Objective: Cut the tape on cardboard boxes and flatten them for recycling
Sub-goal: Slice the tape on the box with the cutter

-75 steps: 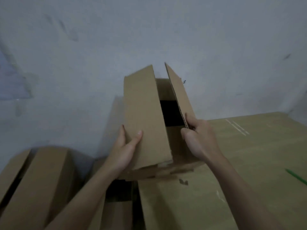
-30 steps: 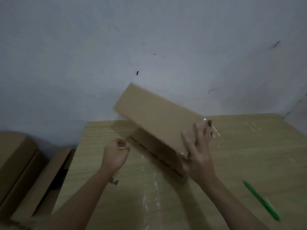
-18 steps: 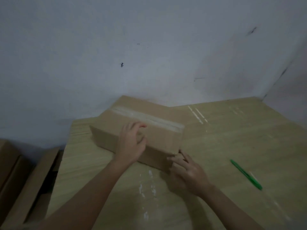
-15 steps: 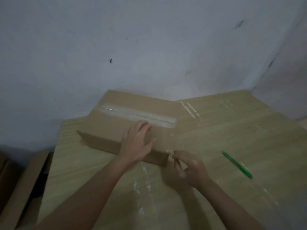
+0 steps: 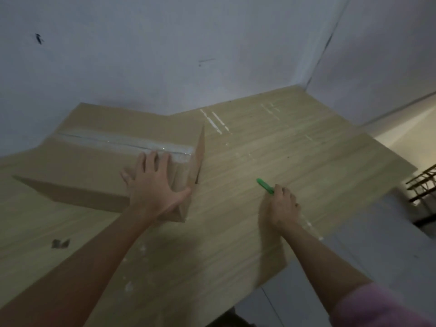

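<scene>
A brown cardboard box (image 5: 94,161) lies on the wooden table (image 5: 295,149), against the wall at the left. A strip of clear tape (image 5: 122,141) runs along its top seam. My left hand (image 5: 153,185) presses flat on the box's top near its right end, fingers spread. To the right, my right hand (image 5: 280,206) is on the table with its fingers curled round a green cutter (image 5: 265,186), whose tip sticks out toward the box.
A small scrap of cardboard (image 5: 60,243) lies on the table at the left. White marks dot the tabletop. The table's right edge drops to a grey floor (image 5: 377,244). A dark wire rack (image 5: 422,185) stands at the far right.
My right hand left the box's corner, moved right and took hold of the green cutter. My left hand stayed on the box top. The view swung right.
</scene>
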A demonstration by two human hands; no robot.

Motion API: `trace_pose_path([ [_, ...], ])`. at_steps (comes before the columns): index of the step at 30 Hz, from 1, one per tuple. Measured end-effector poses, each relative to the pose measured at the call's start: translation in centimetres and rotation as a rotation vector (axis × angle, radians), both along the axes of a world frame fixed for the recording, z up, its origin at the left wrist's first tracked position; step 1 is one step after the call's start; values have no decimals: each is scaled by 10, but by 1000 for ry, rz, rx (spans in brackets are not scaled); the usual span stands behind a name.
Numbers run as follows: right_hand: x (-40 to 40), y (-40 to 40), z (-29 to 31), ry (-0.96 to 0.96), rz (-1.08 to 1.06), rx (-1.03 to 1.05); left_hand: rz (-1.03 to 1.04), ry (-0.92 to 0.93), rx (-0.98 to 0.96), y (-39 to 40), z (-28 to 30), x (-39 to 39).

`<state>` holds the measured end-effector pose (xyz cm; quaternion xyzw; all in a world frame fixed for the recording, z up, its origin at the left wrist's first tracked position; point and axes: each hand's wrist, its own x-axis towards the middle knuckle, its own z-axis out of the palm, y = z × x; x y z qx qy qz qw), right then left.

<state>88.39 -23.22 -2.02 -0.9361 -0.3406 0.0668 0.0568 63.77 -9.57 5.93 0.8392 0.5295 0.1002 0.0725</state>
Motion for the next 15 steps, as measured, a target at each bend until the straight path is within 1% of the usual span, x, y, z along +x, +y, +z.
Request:
trace_pose_path([
  [3, 15, 4, -4, -22, -3, -51, -21, -20, 78, -10, -6, 6],
  [5, 23, 16, -2, 25, 19, 15, -22, -36, 94, -15, -8, 8],
  [6, 26, 24, 0, 90, 32, 93, -22, -23, 90, -17, -7, 10],
  [8, 25, 48, 13, 208, 113, 320, -4, 0, 84, -21, -5, 13],
  [12, -5, 103, 67, 253, 395, 870, -20, -16, 44, -30, -1, 11],
  [13, -16, 114, 83, 304, 459, 955, -35, -18, 47, -31, -3, 9],
  [15, -38, 131, 109, 401, 590, 1021, -66, -8, 54, -34, -5, 4],
])
